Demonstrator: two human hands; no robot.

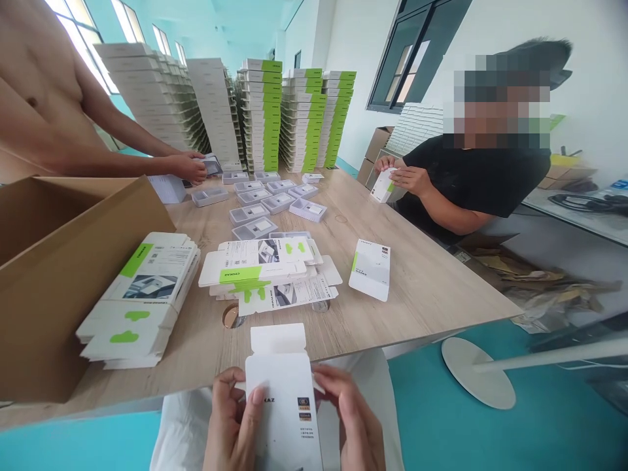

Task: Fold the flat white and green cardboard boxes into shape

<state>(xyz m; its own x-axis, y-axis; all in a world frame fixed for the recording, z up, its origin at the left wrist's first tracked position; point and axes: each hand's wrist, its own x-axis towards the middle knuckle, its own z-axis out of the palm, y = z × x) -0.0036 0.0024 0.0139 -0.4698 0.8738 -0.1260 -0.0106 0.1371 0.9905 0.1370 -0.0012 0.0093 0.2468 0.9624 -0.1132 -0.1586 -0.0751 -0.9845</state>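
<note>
A white cardboard box (284, 399) with small dark labels hangs over my lap in front of the table edge, its top flap (277, 339) sticking up. My left hand (234, 418) grips its left side, thumb on the front face and fingers behind. Along the right edge my right hand (350, 415) is closed on the box, fingers curled by its side; the thumb is mostly hidden. Just beyond lies a loose pile of flat white-and-green boxes (269, 271). One separate flat box (371, 269) rests to the right of that pile.
A large brown carton (73, 275) stands at left beside a banded stack of flat boxes (142, 294). Several clear plastic trays (255, 229) cover the middle. Tall box stacks (262, 118) rise behind. One co-worker (471, 176) holds a box; another person's hands (191, 167) handle a tray.
</note>
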